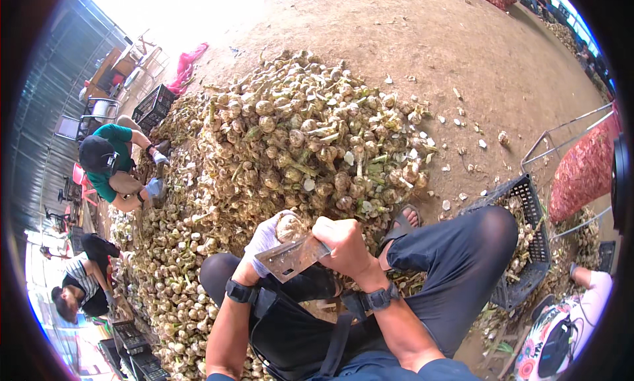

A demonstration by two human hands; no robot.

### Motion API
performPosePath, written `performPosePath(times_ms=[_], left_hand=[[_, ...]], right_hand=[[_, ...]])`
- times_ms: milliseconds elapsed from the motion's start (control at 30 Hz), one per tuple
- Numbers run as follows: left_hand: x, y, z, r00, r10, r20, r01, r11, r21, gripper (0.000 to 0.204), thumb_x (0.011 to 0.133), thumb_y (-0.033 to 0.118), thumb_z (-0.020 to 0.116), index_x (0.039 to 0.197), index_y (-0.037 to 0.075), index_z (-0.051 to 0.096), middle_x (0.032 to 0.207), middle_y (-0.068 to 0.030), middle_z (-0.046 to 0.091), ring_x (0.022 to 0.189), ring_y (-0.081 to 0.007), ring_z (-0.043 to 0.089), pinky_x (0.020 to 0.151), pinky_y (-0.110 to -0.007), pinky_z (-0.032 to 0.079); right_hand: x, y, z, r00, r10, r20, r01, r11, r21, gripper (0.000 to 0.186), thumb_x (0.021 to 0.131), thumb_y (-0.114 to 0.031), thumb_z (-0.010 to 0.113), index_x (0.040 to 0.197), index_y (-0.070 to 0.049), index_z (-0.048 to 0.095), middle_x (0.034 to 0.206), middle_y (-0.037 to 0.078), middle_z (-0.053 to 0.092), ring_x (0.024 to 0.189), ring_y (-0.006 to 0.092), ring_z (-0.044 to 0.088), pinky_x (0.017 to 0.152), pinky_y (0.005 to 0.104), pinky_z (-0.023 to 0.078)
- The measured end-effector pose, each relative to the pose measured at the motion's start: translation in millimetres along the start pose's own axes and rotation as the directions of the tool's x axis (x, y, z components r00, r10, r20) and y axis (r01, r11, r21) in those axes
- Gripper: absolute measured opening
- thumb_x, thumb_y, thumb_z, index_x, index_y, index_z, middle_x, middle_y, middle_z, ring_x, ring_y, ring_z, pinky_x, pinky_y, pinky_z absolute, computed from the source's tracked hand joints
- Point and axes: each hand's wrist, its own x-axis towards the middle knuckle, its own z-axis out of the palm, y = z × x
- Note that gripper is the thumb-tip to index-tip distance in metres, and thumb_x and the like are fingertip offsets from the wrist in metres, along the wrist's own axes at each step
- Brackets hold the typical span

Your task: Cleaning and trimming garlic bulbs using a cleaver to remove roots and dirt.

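My left hand [262, 241], in a pale glove, is closed around a garlic bulb [289, 227] above my lap. In my bare right hand [348, 246] is a cleaver [288, 258] with a broad, worn rectangular blade and a hole near its end. Its handle is hidden inside my fist. The blade points left, just below the bulb and close to my gloved fingers; whether it touches the bulb I cannot tell. In front of my knees spreads a big heap of garlic bulbs [277, 143] with stems.
A black plastic crate [540, 242] with garlic stands by my right knee. Beyond it a red mesh sack [582, 170] hangs at a metal frame [551, 138]. Co-workers crouch at the left, one in a green shirt [117, 143]; another person [561, 328] sits at lower right.
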Motion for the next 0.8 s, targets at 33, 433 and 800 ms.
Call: performPosePath(times_ms=[33, 433, 800], left_hand=[[1, 4, 1, 1.0, 0.0, 0.013, 0.0, 1.0, 0.023, 0.053, 0.073, 0.005, 0.08, 0.121, 0.004, 0.058, 0.104, 0.0003, 0.064, 0.097, -0.0069, 0.054, 0.089, -0.025, 0.048], [-9, 31, 32, 0.996, -0.066, 0.066, 0.074, 0.99, -0.122, 0.048, 0.069, 0.008, 0.077, 0.113, 0.004, 0.059, 0.093, 0.0033, 0.064, 0.085, -0.0066, 0.059, 0.079, -0.024, 0.05], [1, 30, 30, 0.971, 0.051, -0.235, -0.15, 0.892, -0.426, 0.069, 0.079, 0.044, 0.08, 0.125, 0.001, 0.051, 0.111, -0.0067, 0.063, 0.098, -0.0157, 0.062, 0.084, -0.031, 0.052]], right_hand=[[-2, 2, 1, 1.0, 0.005, -0.003, -0.005, 1.0, -0.002, 0.023, 0.079, -0.025, 0.068, 0.077, -0.004, 0.059, 0.072, 0.014, 0.057, 0.064, 0.0337, 0.062, 0.055, 0.0402, 0.048], [-52, 77, 22, 0.8, 0.474, -0.368, -0.575, 0.781, -0.244, 0.014, 0.078, -0.018, 0.072, 0.079, -0.006, 0.066, 0.074, 0.016, 0.065, 0.064, 0.0334, 0.066, 0.056, 0.0396, 0.053], [-35, 14, 56, 0.577, 0.764, 0.288, -0.531, 0.083, 0.844, 0.016, 0.092, -0.012, 0.066, 0.079, -0.002, 0.063, 0.064, 0.001, 0.061, 0.05, 0.01, 0.058, 0.052, 0.0289, 0.055]])
